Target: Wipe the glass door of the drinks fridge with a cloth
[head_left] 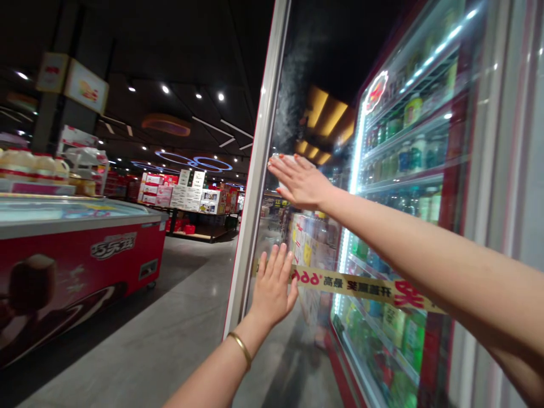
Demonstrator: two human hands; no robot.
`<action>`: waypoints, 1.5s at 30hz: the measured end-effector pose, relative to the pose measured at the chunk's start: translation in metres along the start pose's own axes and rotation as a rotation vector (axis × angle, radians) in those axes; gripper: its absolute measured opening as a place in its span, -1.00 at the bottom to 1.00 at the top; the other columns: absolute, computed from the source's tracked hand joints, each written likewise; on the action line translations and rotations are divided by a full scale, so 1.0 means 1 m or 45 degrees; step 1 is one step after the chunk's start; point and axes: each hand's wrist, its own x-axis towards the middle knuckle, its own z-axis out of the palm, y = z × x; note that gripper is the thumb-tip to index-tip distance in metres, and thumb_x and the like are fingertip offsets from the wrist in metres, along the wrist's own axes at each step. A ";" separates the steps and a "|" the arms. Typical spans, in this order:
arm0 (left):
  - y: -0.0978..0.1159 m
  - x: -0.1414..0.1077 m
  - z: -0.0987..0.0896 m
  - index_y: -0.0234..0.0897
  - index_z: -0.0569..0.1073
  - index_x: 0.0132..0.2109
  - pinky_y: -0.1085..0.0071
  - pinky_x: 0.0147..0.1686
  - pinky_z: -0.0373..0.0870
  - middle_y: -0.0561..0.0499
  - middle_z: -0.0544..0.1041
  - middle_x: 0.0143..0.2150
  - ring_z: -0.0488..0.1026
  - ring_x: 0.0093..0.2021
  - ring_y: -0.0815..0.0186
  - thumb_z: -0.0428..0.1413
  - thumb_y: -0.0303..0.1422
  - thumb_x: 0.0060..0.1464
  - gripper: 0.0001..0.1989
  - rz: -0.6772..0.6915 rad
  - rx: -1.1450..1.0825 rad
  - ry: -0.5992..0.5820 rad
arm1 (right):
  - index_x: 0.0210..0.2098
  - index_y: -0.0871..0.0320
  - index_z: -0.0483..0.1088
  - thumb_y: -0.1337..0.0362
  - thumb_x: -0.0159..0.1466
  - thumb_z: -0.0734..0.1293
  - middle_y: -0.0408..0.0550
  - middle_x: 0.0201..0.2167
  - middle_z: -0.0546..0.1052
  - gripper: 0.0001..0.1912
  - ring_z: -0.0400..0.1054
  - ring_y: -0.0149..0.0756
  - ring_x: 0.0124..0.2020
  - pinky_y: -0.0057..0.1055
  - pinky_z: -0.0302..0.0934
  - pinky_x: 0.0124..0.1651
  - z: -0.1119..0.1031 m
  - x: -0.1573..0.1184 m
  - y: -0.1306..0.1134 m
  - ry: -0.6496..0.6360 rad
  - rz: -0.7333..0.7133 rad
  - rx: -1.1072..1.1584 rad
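Observation:
The glass door (314, 340) of a drinks cooler stands open, with a pale metal frame. My left hand (274, 286), a gold bangle on its wrist, lies flat on the glass near the frame, fingers spread, over the left end of a yellow printed strip (365, 286). Higher up, my right hand (301, 184) presses a white cloth or tissue (283, 157) against the glass with its fingers stretched over it; only the edges of it show. A cloudy smear shows on the glass above this hand.
At the left is a red ice-cream freezer (80, 249) with jugs (40, 167) standing behind it. Stacked boxes (187, 195) rest on a low display farther back. Lit shelves of bottles (414, 153) show at the right.

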 end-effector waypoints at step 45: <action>-0.035 0.138 -0.005 0.10 -0.15 0.66 -0.18 0.65 -0.39 0.01 -0.06 0.71 -0.15 0.71 -0.04 0.11 0.08 0.37 -0.08 0.106 -0.071 -0.048 | 0.64 0.04 -0.02 -0.16 0.57 -0.15 0.11 0.66 0.05 -0.21 -0.17 0.07 0.69 0.43 -0.19 0.62 -0.029 -0.130 0.109 0.428 0.835 -0.208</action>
